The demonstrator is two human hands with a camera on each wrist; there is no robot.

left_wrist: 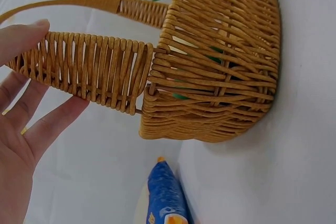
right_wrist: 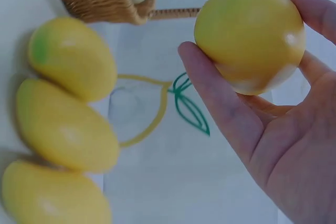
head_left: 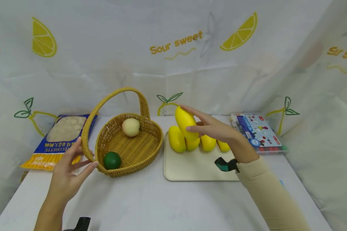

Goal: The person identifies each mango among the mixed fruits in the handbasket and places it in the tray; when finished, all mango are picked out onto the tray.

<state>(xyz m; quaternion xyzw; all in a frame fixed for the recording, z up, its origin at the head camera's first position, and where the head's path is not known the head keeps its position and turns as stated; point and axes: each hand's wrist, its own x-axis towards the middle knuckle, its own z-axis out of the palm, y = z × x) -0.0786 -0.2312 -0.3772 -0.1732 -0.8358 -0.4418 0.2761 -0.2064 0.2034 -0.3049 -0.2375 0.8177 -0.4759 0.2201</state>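
My left hand (head_left: 66, 179) pinches the near side of the handle (left_wrist: 100, 72) of a wicker basket (head_left: 125, 172), thumb on one face and fingers on the other. The basket holds a pale, peach-like fruit (head_left: 130, 127) at the back and a dark green round fruit (head_left: 112, 160) at the front left. My right hand (head_left: 215, 128) grips a yellow mango (head_left: 184, 120) between thumb and fingers, raised over the back of a cream tray (head_left: 191, 170). Several more yellow mangoes (head_left: 177, 140) lie in a row on that tray; in the right wrist view one mango (right_wrist: 71, 59) shows a green patch.
Left of the basket lies a blue and yellow bag of orecchiette pasta (head_left: 65, 130). At the back right, beyond the tray, sits a clear plastic box with a blue printed label (head_left: 258, 131). A white lemon-print cloth (head_left: 118, 57) hangs behind the white table (head_left: 150, 205).
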